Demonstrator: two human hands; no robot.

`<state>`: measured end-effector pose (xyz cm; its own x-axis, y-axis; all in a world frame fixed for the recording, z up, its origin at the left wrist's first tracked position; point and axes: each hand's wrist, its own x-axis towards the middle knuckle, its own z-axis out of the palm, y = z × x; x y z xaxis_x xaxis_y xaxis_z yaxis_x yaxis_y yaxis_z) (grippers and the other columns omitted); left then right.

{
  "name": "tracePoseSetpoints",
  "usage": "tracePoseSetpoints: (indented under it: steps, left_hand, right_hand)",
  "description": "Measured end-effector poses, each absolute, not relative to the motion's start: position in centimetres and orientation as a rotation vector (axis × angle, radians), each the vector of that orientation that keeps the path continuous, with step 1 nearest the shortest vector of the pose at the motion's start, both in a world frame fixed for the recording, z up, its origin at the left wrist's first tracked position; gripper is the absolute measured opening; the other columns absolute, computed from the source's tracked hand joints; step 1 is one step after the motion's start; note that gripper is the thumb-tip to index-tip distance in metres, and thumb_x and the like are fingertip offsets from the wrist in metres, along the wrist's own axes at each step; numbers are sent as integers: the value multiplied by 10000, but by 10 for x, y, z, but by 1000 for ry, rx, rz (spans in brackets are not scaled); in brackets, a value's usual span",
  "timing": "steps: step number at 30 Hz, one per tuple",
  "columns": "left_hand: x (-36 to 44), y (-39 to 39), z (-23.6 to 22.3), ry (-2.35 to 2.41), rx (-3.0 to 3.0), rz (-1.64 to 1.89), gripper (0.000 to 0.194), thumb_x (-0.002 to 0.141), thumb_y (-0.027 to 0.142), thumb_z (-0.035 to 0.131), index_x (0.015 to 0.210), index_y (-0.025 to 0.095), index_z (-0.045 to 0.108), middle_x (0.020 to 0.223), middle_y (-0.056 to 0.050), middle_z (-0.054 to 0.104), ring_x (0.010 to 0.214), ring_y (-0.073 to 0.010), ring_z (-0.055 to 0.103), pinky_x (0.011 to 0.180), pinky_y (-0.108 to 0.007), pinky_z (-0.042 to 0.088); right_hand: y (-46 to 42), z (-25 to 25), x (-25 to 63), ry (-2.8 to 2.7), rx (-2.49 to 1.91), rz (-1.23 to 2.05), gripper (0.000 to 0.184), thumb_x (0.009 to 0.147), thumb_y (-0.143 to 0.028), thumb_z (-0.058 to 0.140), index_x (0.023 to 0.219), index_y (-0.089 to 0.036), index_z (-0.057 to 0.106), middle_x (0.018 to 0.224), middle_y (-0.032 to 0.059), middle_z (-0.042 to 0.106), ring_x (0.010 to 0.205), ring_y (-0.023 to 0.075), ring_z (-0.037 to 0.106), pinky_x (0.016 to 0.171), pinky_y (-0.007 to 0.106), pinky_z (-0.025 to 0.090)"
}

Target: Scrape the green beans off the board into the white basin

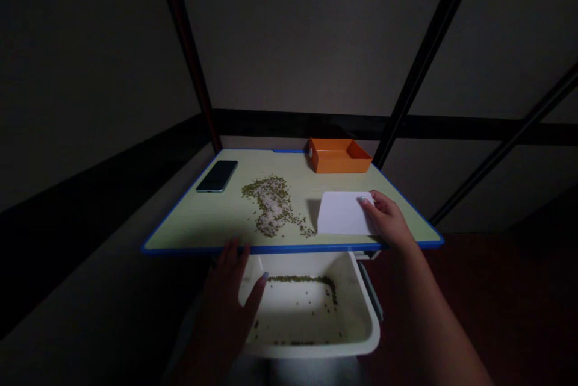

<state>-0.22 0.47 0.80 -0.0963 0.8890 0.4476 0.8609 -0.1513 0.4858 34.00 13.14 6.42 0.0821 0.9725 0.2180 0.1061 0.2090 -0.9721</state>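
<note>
Left hand [231, 298], grip wide, right hand [387, 217] pinching card [341, 213], orange tray [343, 165] (white dot [311, 152] illegible)

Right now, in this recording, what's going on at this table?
A person grips a white card in the right hand, to the right of a loose pile of green and whitish grains on the tabletop. The left hand is open near the blue front edge, its thumb over a white bin with scattered grains inside. A phone lies at the left, and an orange tray sits at the back right.
</note>
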Motion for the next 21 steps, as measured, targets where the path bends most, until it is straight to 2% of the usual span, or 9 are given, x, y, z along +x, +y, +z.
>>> tracePoseSetpoints:
  steps: [5, 10, 14, 15, 16, 18, 21]
  left_hand:
    - [-3, -3, 13, 2103, 2203, 1054, 597, 885, 520, 449, 1438, 295, 473, 1574, -131, 430, 1476, -323, 359, 1138, -651, 345]
    - [-20, 15, 43, 2201, 2259, 961, 555, 902, 511, 428, 1368, 236, 552, 1493, -143, 534, 1403, -293, 477, 1109, -556, 438]
    - [-46, 70, 86, 2365, 2218, 940, 579, 924, 493, 429, 1349, 116, 543, 1491, -211, 505, 1441, -316, 414, 1161, -519, 381]
    - [-52, 87, 95, 2416, 2196, 927, 564, 923, 486, 449, 1331, 109, 548, 1467, -222, 516, 1417, -328, 438, 1142, -531, 398]
    - [-57, 103, 103, 2453, 2185, 905, 538, 916, 478, 490, 1319, 127, 549, 1438, -205, 536, 1366, -321, 487, 1102, -535, 436]
    - [-66, 133, 114, 2500, 2179, 838, 473, 873, 456, 606, 1271, 207, 557, 1324, -99, 594, 1144, -236, 606, 945, -499, 535]
    - [-75, 167, 121, 2538, 2158, 704, 460, 873, 451, 608, 1258, 203, 562, 1292, -94, 607, 1106, -223, 618, 915, -477, 548]
  right_hand:
    - [129, 66, 339, -1277, -1180, 932, 458, 663, -635, 755, 742, -224, 568, 602, -18, 571, 496, 135, 497, 422, 245, 348]
    - [126, 69, 336, -1249, -1213, 915, 476, 635, -653, 765, 729, -219, 592, 595, -2, 581, 499, 142, 507, 416, 245, 346]
    - [126, 70, 336, -1250, -1205, 917, 489, 639, -667, 761, 726, -220, 582, 598, 5, 591, 497, 143, 504, 415, 252, 344]
    - [126, 69, 336, -1253, -1203, 913, 494, 642, -671, 758, 727, -219, 579, 601, 6, 592, 499, 143, 504, 416, 253, 345]
    - [127, 68, 336, -1258, -1199, 911, 499, 647, -677, 754, 728, -217, 576, 605, 7, 593, 503, 144, 507, 420, 254, 352]
    - [129, 66, 336, -1267, -1182, 916, 509, 659, -688, 743, 738, -215, 571, 621, 9, 599, 521, 147, 525, 435, 255, 374]
    - [131, 63, 337, -1306, -1155, 900, 518, 688, -707, 708, 758, -213, 565, 629, 8, 602, 519, 147, 529, 439, 255, 380]
